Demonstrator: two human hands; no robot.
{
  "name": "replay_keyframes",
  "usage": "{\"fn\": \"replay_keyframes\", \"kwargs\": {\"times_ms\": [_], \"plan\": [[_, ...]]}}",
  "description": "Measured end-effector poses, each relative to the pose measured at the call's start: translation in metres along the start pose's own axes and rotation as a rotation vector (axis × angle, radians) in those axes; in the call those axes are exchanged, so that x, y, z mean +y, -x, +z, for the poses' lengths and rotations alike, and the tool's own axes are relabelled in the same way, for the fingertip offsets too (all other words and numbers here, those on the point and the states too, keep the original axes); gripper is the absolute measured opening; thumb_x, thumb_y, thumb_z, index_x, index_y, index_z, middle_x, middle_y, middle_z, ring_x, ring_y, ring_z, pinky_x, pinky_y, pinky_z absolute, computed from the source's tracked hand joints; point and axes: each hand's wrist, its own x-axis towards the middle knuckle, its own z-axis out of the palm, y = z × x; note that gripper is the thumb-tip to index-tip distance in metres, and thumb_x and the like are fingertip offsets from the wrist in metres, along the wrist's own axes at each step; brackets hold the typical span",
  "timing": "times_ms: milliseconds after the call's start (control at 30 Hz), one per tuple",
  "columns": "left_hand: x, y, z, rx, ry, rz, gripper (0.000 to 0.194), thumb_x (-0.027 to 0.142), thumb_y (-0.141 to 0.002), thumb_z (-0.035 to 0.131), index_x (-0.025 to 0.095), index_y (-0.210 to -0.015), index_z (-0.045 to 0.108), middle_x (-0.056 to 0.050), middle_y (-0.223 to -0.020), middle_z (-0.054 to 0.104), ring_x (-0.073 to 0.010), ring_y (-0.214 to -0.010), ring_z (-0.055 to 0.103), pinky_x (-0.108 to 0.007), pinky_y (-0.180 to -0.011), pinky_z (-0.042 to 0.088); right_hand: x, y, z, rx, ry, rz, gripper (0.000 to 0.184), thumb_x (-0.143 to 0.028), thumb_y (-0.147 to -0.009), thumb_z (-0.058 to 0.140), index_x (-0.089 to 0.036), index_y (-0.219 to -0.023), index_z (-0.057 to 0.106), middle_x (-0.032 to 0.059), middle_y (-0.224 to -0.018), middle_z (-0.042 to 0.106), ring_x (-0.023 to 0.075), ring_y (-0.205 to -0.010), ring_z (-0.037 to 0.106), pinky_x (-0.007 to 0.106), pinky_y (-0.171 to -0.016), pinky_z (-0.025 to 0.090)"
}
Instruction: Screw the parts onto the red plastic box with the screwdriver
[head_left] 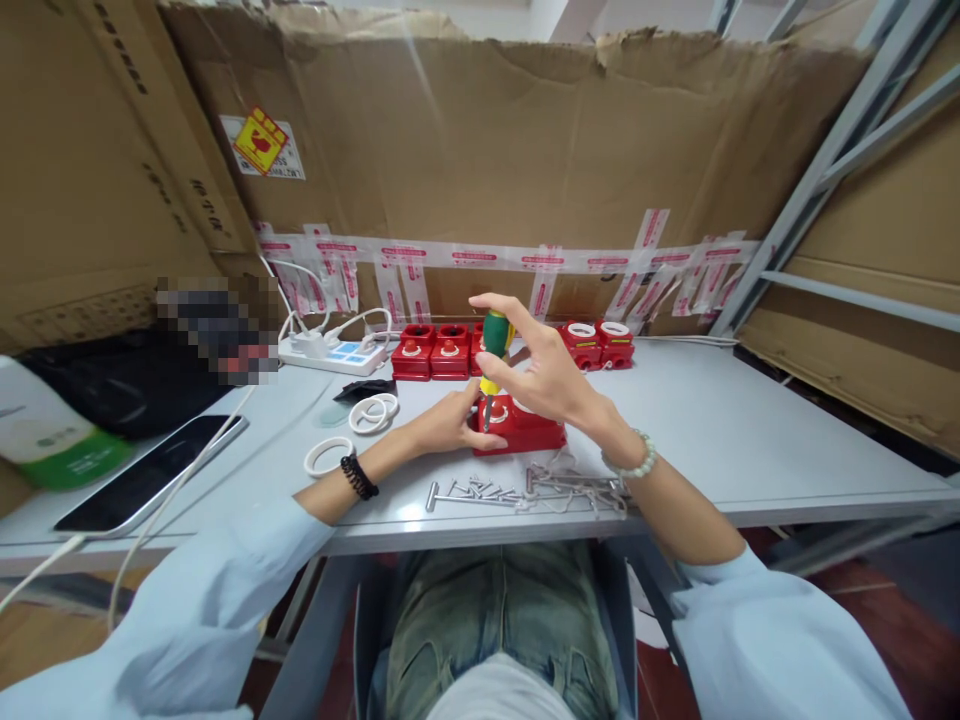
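My right hand [544,375] is wrapped round the green and yellow handle of a screwdriver [493,352], which stands upright with its tip down on a red plastic box [525,430] on the grey table [750,430]. My left hand [450,422] grips the left end of that red box and steadies it. A pile of metal screws and keys [517,488] lies just in front of the box, near the table's front edge.
A row of red boxes [435,356] stands at the back, more of them [600,342] to the right. White rings [373,412] and a single ring [328,456] lie on the left. A power strip [334,353], a phone [150,472] and cardboard walls surround the table.
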Motion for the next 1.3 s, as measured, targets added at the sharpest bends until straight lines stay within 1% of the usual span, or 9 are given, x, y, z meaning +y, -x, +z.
{"fn": "replay_keyframes", "kwargs": {"times_ms": [100, 267, 333, 533, 733, 900, 967, 1100, 1300], "plan": [[0.001, 0.0, 0.0, -0.012, 0.0, -0.003, 0.053, 0.05, -0.071, 0.075, 0.018, -0.105, 0.05, -0.003, -0.086, 0.067, -0.0238, -0.079, 0.064, -0.033, -0.069, 0.049, 0.002, 0.0, -0.005, -0.089, -0.124, 0.002, 0.052, -0.023, -0.086, 0.049, -0.023, -0.137, 0.042, 0.0033, -0.11, 0.062, 0.0144, -0.086, 0.062, 0.031, -0.076, 0.051], [0.0, 0.0, 0.0, -0.011, -0.062, -0.018, 0.059, 0.052, -0.071, 0.074, 0.017, -0.112, 0.047, -0.002, -0.081, 0.065, -0.0219, -0.071, 0.062, -0.031, -0.062, 0.046, 0.0, 0.0, 0.001, 0.052, 0.175, 0.118, 0.05, -0.035, -0.081, 0.064, -0.019, -0.127, 0.052, -0.0006, -0.081, 0.063, 0.014, -0.063, 0.056, 0.031, -0.066, 0.047], [-0.001, 0.0, 0.0, -0.013, -0.079, -0.008, 0.062, 0.052, -0.072, 0.073, 0.017, -0.115, 0.047, -0.002, -0.081, 0.065, -0.022, -0.07, 0.062, -0.032, -0.062, 0.046, -0.002, 0.001, 0.0, 0.063, 0.199, 0.134, 0.052, -0.035, -0.078, 0.067, -0.019, -0.126, 0.051, 0.0002, -0.084, 0.063, 0.015, -0.065, 0.058, 0.032, -0.067, 0.047], [0.002, 0.001, -0.001, -0.024, 0.001, -0.012, 0.061, 0.049, -0.072, 0.074, 0.018, -0.117, 0.046, -0.006, -0.097, 0.068, -0.0256, -0.085, 0.065, -0.035, -0.072, 0.05, -0.001, 0.001, -0.012, -0.132, -0.146, 0.029, 0.051, -0.018, -0.081, 0.055, -0.023, -0.13, 0.045, 0.0028, -0.107, 0.061, 0.0143, -0.087, 0.063, 0.027, -0.072, 0.05], [0.0, 0.0, 0.0, -0.018, -0.066, -0.02, 0.062, 0.052, -0.072, 0.073, 0.016, -0.116, 0.047, -0.004, -0.086, 0.067, -0.0245, -0.075, 0.064, -0.033, -0.065, 0.048, -0.002, 0.001, -0.002, 0.052, 0.087, 0.136, 0.042, -0.03, -0.081, 0.064, -0.019, -0.12, 0.051, -0.0014, -0.081, 0.059, 0.0135, -0.067, 0.056, 0.031, -0.067, 0.049], [0.0, 0.0, 0.0, -0.028, -0.018, 0.004, 0.06, 0.051, -0.073, 0.073, 0.017, -0.115, 0.048, -0.007, -0.098, 0.068, -0.026, -0.085, 0.065, -0.036, -0.074, 0.05, 0.0, 0.002, -0.01, -0.151, -0.171, 0.041, 0.054, -0.021, -0.083, 0.056, -0.024, -0.135, 0.039, 0.0029, -0.108, 0.06, 0.0133, -0.084, 0.063, 0.028, -0.071, 0.052], [0.0, 0.0, -0.001, -0.037, -0.011, 0.003, 0.06, 0.051, -0.073, 0.073, 0.017, -0.116, 0.049, -0.008, -0.099, 0.069, -0.0257, -0.085, 0.065, -0.036, -0.075, 0.05, 0.001, 0.002, -0.01, -0.148, -0.16, 0.048, 0.053, -0.026, -0.084, 0.059, -0.024, -0.134, 0.041, 0.0019, -0.104, 0.061, 0.0132, -0.079, 0.062, 0.028, -0.068, 0.052], [-0.001, -0.001, 0.0, -0.026, -0.061, -0.009, 0.062, 0.053, -0.073, 0.073, 0.016, -0.116, 0.049, -0.006, -0.09, 0.068, -0.0237, -0.074, 0.064, -0.034, -0.066, 0.049, 0.0, 0.003, -0.003, -0.008, 0.049, 0.134, 0.053, -0.038, -0.084, 0.064, -0.023, -0.131, 0.045, -0.001, -0.086, 0.061, 0.0128, -0.065, 0.056, 0.031, -0.066, 0.05], [-0.001, 0.0, 0.0, -0.029, -0.008, 0.016, 0.059, 0.051, -0.073, 0.074, 0.017, -0.115, 0.049, -0.007, -0.097, 0.069, -0.0254, -0.086, 0.066, -0.035, -0.074, 0.051, 0.002, 0.003, -0.008, -0.157, -0.212, 0.041, 0.054, -0.021, -0.084, 0.054, -0.024, -0.135, 0.038, 0.0009, -0.101, 0.061, 0.0137, -0.084, 0.062, 0.03, -0.075, 0.053]]}}
